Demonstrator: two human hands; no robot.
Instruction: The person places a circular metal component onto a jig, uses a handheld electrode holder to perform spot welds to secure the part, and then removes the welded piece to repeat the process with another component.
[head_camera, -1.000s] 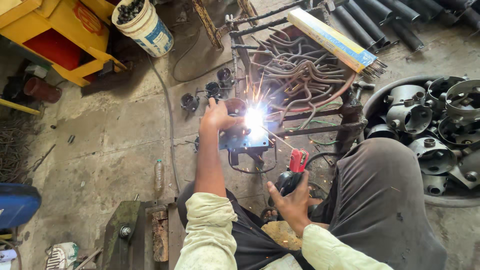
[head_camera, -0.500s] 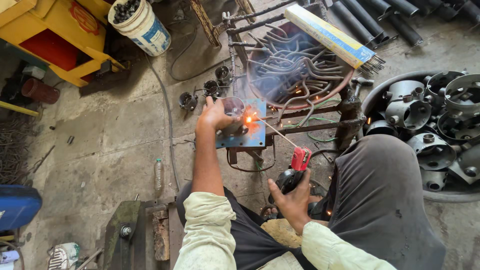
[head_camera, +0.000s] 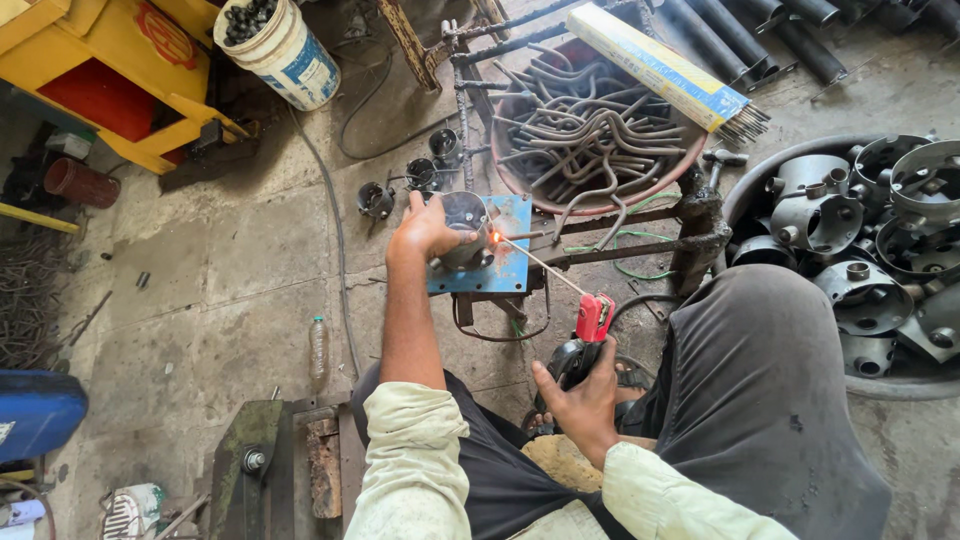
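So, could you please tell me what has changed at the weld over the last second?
The bright arc has died down to a small orange glow at the rod's tip, and the smoke has cleared. The left hand still steadies the metal cup on the blue plate, and the right hand keeps its grip on the red rod holder; nothing was let go.

the left hand (head_camera: 425, 232) hides part of the metal cup (head_camera: 466, 228); the tub (head_camera: 760, 175) runs off frame.

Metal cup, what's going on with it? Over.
Left hand holds metal cup on blue plate. Right hand grips welding holder, rod tip glowing at cup. Nothing between.
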